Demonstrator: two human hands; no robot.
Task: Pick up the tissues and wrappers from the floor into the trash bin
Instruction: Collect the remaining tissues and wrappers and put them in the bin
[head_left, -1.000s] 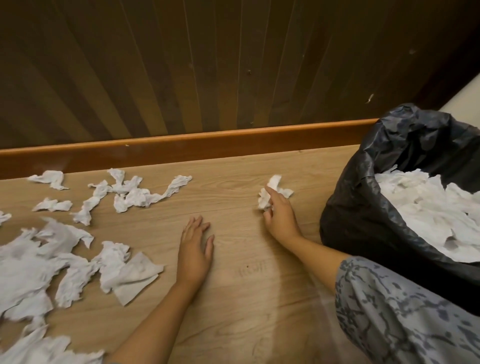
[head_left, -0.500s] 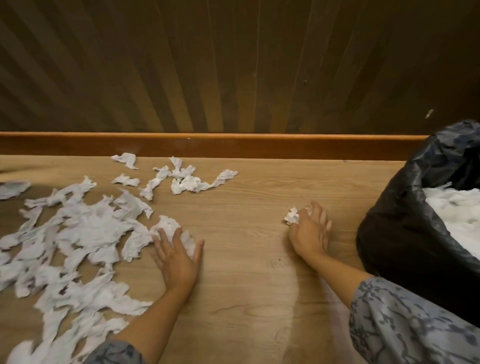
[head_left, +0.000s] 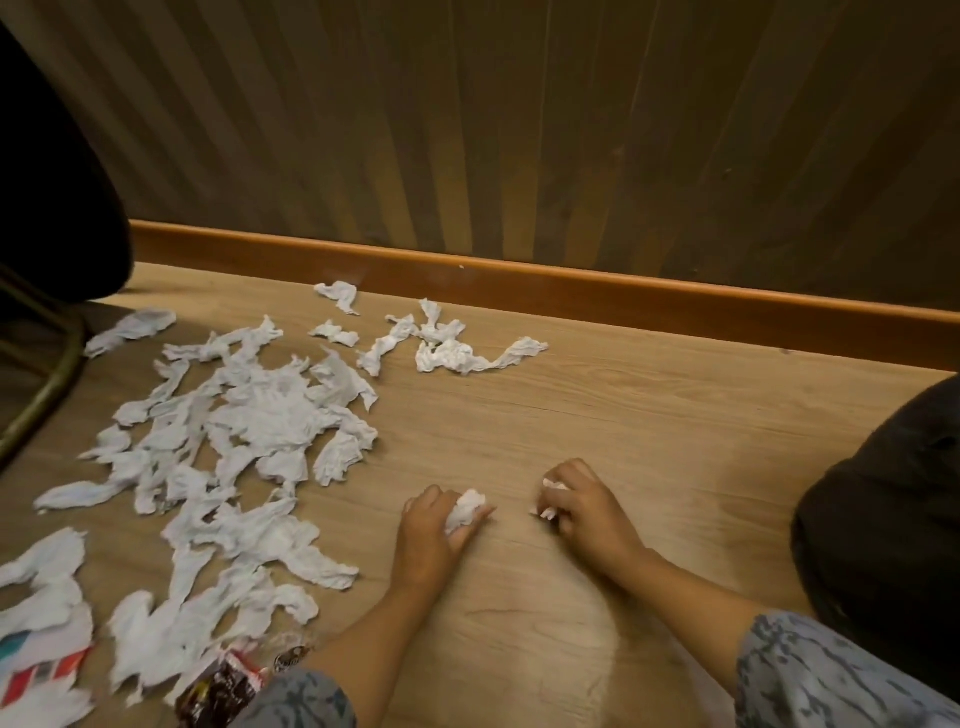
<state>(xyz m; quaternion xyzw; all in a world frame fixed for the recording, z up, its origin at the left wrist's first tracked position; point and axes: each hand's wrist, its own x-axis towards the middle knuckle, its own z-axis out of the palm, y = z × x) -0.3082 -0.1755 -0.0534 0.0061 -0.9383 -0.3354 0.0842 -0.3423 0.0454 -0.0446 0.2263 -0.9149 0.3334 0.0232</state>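
Several white tissues (head_left: 270, 415) lie scattered over the wooden floor at the left. My left hand (head_left: 436, 525) grips a crumpled tissue (head_left: 467, 506) low on the floor, right of the pile. Just to its right, my right hand (head_left: 582, 509) holds a small tissue scrap (head_left: 550, 491) in its curled fingers. The black-bagged trash bin (head_left: 883, 519) stands at the right edge, only partly in view. A dark brown wrapper (head_left: 218, 691) and a white wrapper with red and teal print (head_left: 41, 670) lie at the bottom left.
A dark wood-panelled wall with an orange baseboard (head_left: 571, 283) runs along the back. A dark piece of furniture with a metal leg (head_left: 47, 384) stands at the far left. Bare floor (head_left: 649, 415) lies between the tissue pile and the bin.
My left hand has taken a tissue off the pile's edge and moved right, close to my right hand. The view has swung left, so the bin has slid to the frame's edge.
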